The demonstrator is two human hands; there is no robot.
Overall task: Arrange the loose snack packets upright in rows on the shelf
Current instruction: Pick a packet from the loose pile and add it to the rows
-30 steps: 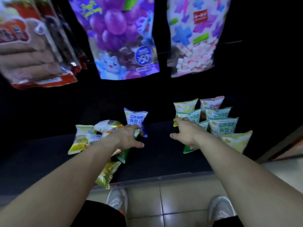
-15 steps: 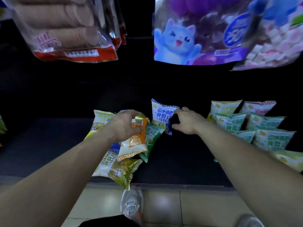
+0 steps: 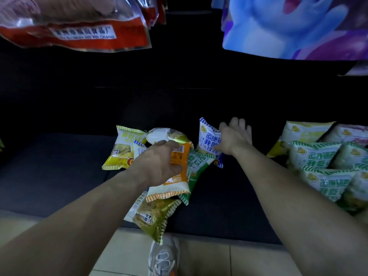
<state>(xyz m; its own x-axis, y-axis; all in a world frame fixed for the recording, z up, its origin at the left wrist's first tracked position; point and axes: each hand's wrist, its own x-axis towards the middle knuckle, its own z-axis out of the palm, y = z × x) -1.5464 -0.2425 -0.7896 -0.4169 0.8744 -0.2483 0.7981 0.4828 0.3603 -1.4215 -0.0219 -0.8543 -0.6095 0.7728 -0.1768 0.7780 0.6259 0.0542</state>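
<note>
A loose pile of snack packets lies on the dark shelf (image 3: 59, 172). My left hand (image 3: 159, 164) grips an orange packet (image 3: 175, 176) at the top of that pile. Under it lie a green packet (image 3: 197, 166), a yellow packet (image 3: 123, 150), a white-gold packet (image 3: 167, 134) and a gold packet (image 3: 155, 218) that hangs over the shelf's front edge. My right hand (image 3: 235, 138) holds a blue-and-white packet (image 3: 207, 140), standing upright just right of the pile. At the right, green, yellow and pink packets stand in rows (image 3: 318, 162).
Large hanging bags fill the top: a red-and-clear one (image 3: 79, 26) at left and a purple-blue one (image 3: 288, 26) at right. The tiled floor (image 3: 249, 259) and my grey shoe (image 3: 163, 257) show below the shelf's front edge.
The view has drawn closer to the shelf. My left hand lifted the orange packet out of the pile. My right hand left the rows and closed on the blue-and-white packet.
</note>
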